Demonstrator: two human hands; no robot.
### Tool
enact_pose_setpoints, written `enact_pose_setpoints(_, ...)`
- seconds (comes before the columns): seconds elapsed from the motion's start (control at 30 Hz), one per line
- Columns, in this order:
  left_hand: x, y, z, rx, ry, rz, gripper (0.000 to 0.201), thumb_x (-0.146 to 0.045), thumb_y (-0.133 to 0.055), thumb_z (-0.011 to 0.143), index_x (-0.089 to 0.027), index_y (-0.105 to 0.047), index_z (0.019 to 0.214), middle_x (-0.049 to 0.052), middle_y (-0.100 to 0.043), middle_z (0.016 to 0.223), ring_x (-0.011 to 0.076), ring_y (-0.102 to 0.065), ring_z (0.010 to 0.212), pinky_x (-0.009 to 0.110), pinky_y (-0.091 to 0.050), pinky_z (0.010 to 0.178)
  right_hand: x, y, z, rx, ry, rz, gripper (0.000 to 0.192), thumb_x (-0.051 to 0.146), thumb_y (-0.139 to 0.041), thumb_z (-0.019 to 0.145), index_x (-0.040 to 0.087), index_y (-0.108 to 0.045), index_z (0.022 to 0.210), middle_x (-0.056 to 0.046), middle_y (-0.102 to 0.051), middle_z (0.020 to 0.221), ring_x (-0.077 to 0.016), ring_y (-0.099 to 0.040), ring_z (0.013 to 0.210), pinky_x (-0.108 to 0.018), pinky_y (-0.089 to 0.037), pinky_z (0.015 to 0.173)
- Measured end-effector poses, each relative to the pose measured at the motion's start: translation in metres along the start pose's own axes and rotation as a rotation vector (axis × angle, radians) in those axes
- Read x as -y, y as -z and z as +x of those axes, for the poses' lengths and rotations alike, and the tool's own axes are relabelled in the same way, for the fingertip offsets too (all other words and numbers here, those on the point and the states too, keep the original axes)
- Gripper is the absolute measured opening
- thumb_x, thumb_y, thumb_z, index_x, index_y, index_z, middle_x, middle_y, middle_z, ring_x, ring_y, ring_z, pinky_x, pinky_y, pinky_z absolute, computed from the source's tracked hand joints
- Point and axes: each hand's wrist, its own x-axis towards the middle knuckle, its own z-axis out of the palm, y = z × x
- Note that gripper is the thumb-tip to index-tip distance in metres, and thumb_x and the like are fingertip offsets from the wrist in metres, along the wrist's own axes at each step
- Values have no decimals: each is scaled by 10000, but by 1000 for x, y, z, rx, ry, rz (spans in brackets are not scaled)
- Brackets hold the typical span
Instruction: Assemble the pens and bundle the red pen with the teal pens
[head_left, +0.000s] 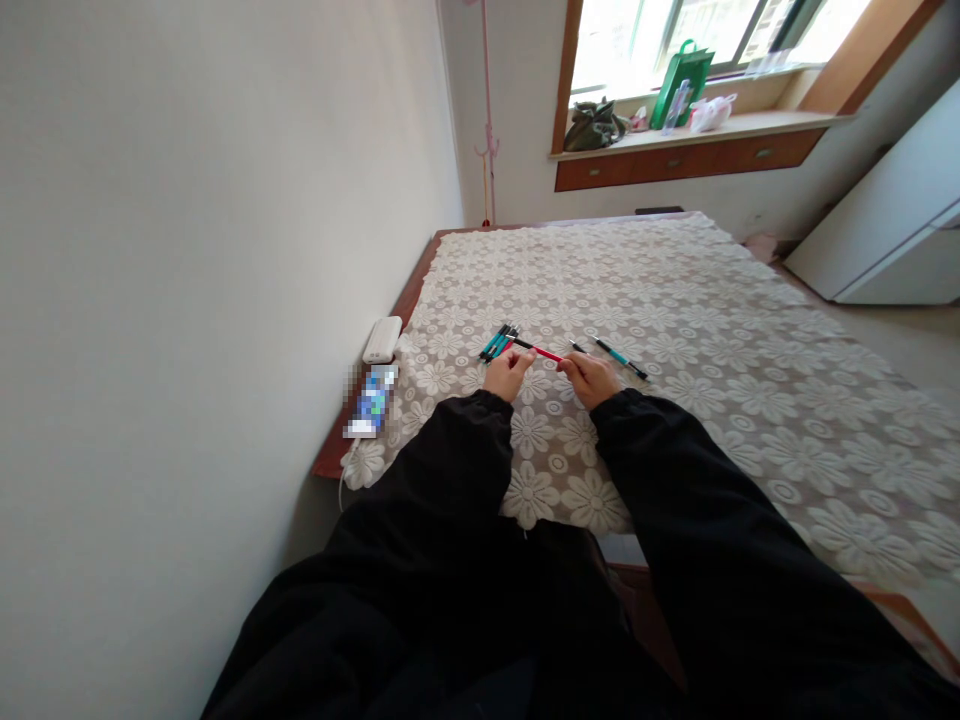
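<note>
A slim red and black pen (547,354) is held between my two hands above the tablecloth. My left hand (508,374) pinches it near its middle, where red meets black. With closed fingers, my right hand (589,377) grips its red end. Just beyond my left hand lies a small bunch of pens (495,342) in teal, black and red. Beside my right hand rests a teal and black pen (619,356), slanting toward me. A dark pen tip (576,345) shows just past my right fingers; the rest of it is hidden.
A lace flower-patterned tablecloth (600,270) covers the table. Along its left edge, by the wall, sit a white power bank (382,340) and a phone (373,400) with a cable. A green bag (681,88) stands on the windowsill beyond.
</note>
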Motion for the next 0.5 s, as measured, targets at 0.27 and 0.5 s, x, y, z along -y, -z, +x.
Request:
enact_pose_setpoints(0.27,-10,197,-58,-314,117,1093,533,-452,-714,803,-191,-597,1253,155,-649,1322,344,-576,1248,432,-451,1042,1,-6,4,36,7,1,458,495,-378,1030,224,-685,826,-54,-656,733,-203,-586,691,-327,-392,686)
enact_pose_setpoints(0.5,13,227,-40,-286,359,1231,825,-572,-672,818,-150,-418,1480,246,-563,1475,416,-527,1366,508,-445,1084,3,-4,5,59,52,54,482,535,-373,1027,228,-673,807,-56,-669,738,-199,-591,697,-320,-413,692)
